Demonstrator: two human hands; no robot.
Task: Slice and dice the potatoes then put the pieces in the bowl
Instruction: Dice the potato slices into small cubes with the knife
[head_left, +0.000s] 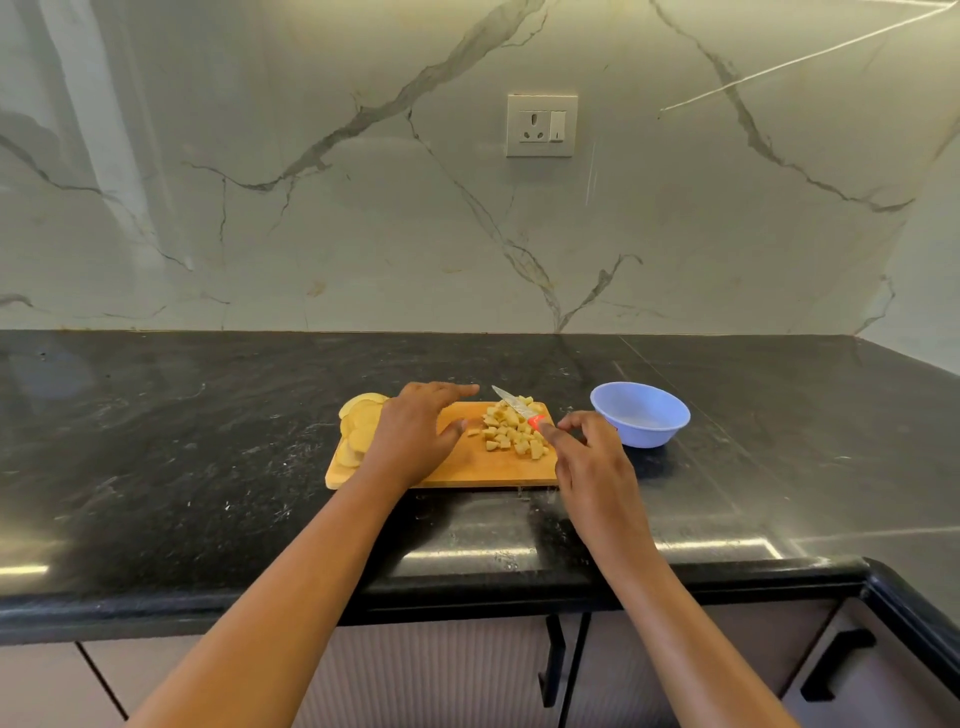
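No text, label, brand or number could be read. Any print on the knife (511, 404) just beyond the right hand (592, 467) was blurred; the socket plate (541, 125) high above the left hand (415, 436) showed no legible marking.

Views: a single wide-angle one, worn on the person's head.
Position: above the cutting board (467, 467), on its near side, over the counter's front edge (467, 587).
Facing: forward and down, square to the marble wall (363, 234) behind the board.
Nearness: close. The person's forearms (311, 571) run from the bottom of the frame up to the board, which shows small at centre.
Span: wall socket (541, 126) well above the board, cabinet doors (441, 675) below it, counter corner (883, 577) to its right.
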